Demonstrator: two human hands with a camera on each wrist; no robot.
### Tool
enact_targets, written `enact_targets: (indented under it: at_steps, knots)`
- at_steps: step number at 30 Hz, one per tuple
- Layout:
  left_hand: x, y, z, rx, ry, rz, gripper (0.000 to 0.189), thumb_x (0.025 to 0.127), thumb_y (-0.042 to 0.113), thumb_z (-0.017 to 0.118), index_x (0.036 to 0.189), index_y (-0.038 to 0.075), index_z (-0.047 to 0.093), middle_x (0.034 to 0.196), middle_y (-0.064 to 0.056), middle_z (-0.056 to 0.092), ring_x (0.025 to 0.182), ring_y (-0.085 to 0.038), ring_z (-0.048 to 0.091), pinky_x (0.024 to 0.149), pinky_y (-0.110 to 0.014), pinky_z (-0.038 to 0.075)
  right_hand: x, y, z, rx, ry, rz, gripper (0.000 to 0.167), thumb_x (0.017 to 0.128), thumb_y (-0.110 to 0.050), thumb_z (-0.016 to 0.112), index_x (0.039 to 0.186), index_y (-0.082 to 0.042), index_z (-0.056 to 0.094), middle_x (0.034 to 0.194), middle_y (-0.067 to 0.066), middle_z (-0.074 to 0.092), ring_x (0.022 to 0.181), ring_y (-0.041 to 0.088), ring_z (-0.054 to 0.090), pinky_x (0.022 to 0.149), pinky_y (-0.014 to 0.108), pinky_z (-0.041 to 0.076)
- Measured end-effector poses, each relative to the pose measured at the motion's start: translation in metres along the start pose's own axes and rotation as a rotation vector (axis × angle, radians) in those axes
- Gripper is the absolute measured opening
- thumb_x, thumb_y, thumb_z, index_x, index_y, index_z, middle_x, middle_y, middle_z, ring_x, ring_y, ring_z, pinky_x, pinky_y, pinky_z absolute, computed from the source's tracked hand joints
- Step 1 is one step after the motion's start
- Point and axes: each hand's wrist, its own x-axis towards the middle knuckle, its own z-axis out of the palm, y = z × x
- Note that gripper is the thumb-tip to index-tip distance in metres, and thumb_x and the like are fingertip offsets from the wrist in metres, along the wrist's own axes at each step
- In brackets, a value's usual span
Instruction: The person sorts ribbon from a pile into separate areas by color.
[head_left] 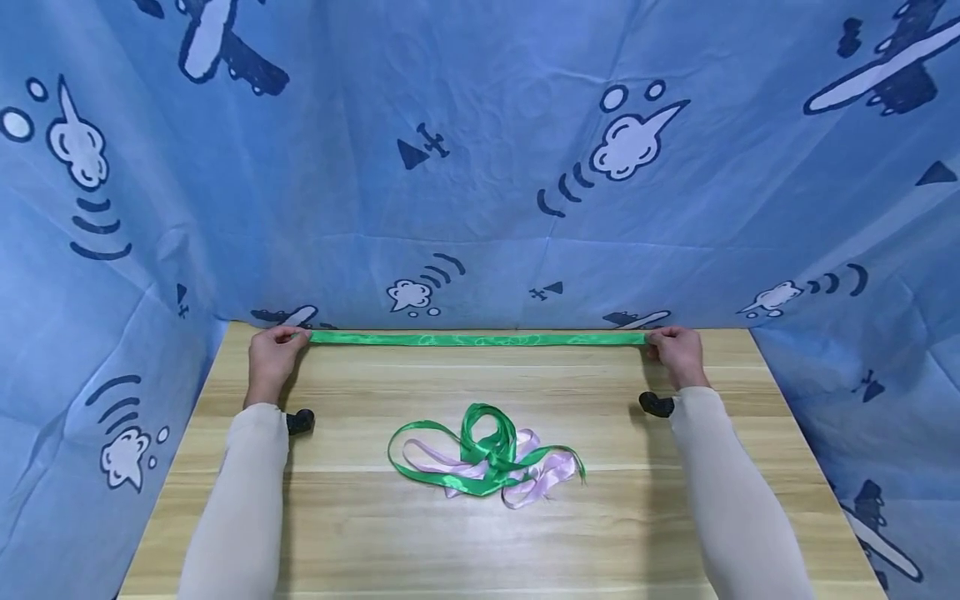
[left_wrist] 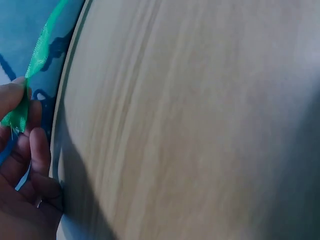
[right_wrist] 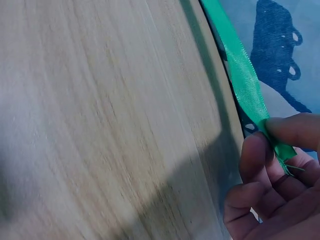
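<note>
A green ribbon (head_left: 480,339) is stretched straight along the table's far edge. My left hand (head_left: 273,360) pinches one end between thumb and fingers; in the left wrist view that ribbon end (left_wrist: 19,114) pokes out below the thumb. The opposite end is pinched by my right hand (head_left: 678,354). A few frayed threads hang from this ribbon end (right_wrist: 286,151) in the right wrist view. Nearer me, at mid-table, a second green ribbon (head_left: 486,483) lies loosely looped, tangled with a pale pink ribbon (head_left: 551,477). Neither hand touches that pile.
The wood-grain table (head_left: 360,542) is bordered at the back and both sides by a blue cloth (head_left: 480,192) printed with planes and clouds. Black wrist-worn pieces (head_left: 301,422) jut inward from both sleeves (head_left: 247,492).
</note>
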Motion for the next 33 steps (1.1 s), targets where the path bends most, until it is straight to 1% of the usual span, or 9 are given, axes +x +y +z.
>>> enact_targets:
  at_steps: [2,5,9,12,19,23,28,31,33]
  knots:
    - [0.001,0.001,0.001,0.009,-0.005,-0.016,0.035,0.102,0.027,0.069,0.120,-0.002,0.075,0.125,-0.017,0.068,0.093,-0.011,0.056,0.079,-0.021,0.045,0.002,0.001,0.002,-0.011,0.009,0.002,0.015,0.106,-0.010,0.057,0.112,0.002,0.064,0.086,-0.007,0.059,0.071,0.000,0.060,0.068,0.018,0.057]
    - [0.001,0.001,0.003,0.013,-0.007,-0.030,0.036,0.103,0.028,0.068,0.122,-0.002,0.074,0.130,-0.020,0.067,0.102,-0.019,0.058,0.083,-0.026,0.046,0.005,0.001,0.004,-0.034,0.012,0.011,0.016,0.107,-0.011,0.056,0.112,0.001,0.065,0.087,-0.005,0.060,0.069,0.000,0.060,0.067,0.018,0.056]
    - [0.002,0.001,0.005,0.022,-0.006,-0.030,0.036,0.104,0.028,0.067,0.122,-0.002,0.073,0.134,-0.021,0.066,0.115,-0.029,0.059,0.092,-0.035,0.048,0.008,0.002,0.006,-0.055,0.000,0.021,0.018,0.108,-0.013,0.055,0.114,0.002,0.064,0.102,0.003,0.061,0.068,-0.001,0.060,0.066,0.017,0.055]
    - [0.002,0.002,0.006,0.042,-0.009,-0.028,0.035,0.104,0.026,0.066,0.121,-0.003,0.073,0.135,-0.022,0.065,0.120,-0.034,0.059,0.097,-0.042,0.048,0.011,0.002,0.007,-0.077,-0.006,0.027,0.021,0.108,-0.014,0.054,0.117,0.003,0.064,0.111,0.010,0.061,0.068,-0.001,0.059,0.066,0.017,0.055]
    - [0.003,0.003,0.007,0.094,-0.012,-0.011,0.034,0.103,0.026,0.067,0.120,-0.004,0.073,0.131,-0.023,0.067,0.118,-0.035,0.061,0.098,-0.044,0.048,0.014,-0.003,0.007,-0.171,-0.021,0.006,0.031,0.110,-0.018,0.052,0.127,0.006,0.062,0.129,0.018,0.060,0.076,0.004,0.057,0.065,0.017,0.052]
    - [0.003,0.003,0.005,0.104,-0.016,-0.004,0.034,0.103,0.025,0.067,0.119,-0.004,0.073,0.130,-0.024,0.067,0.117,-0.035,0.061,0.098,-0.043,0.048,0.016,-0.006,0.007,-0.183,-0.028,-0.009,0.031,0.110,-0.018,0.052,0.127,0.007,0.062,0.129,0.019,0.060,0.077,0.005,0.057,0.065,0.018,0.051]
    - [0.005,0.002,0.001,0.101,-0.088,0.004,0.036,0.103,0.026,0.068,0.125,-0.002,0.070,0.135,-0.023,0.064,0.119,-0.035,0.060,0.095,-0.041,0.048,0.017,-0.004,0.003,-0.210,-0.052,-0.023,0.035,0.110,-0.021,0.051,0.130,0.006,0.061,0.128,0.020,0.060,0.080,0.006,0.059,0.068,0.019,0.051]
    - [0.006,0.000,-0.002,0.088,-0.148,0.016,0.039,0.103,0.027,0.067,0.131,-0.001,0.067,0.139,-0.023,0.060,0.118,-0.034,0.059,0.092,-0.039,0.048,0.017,-0.001,-0.001,-0.212,-0.064,-0.040,0.039,0.110,-0.024,0.051,0.132,0.006,0.060,0.130,0.020,0.059,0.087,0.010,0.061,0.072,0.022,0.053]
    - [0.005,0.000,-0.005,0.087,-0.167,0.032,0.041,0.103,0.027,0.068,0.133,0.000,0.065,0.138,-0.023,0.060,0.116,-0.033,0.059,0.091,-0.037,0.048,0.016,0.000,-0.004,-0.210,-0.067,-0.054,0.041,0.109,-0.027,0.052,0.133,0.006,0.060,0.131,0.021,0.059,0.092,0.015,0.063,0.075,0.025,0.054]
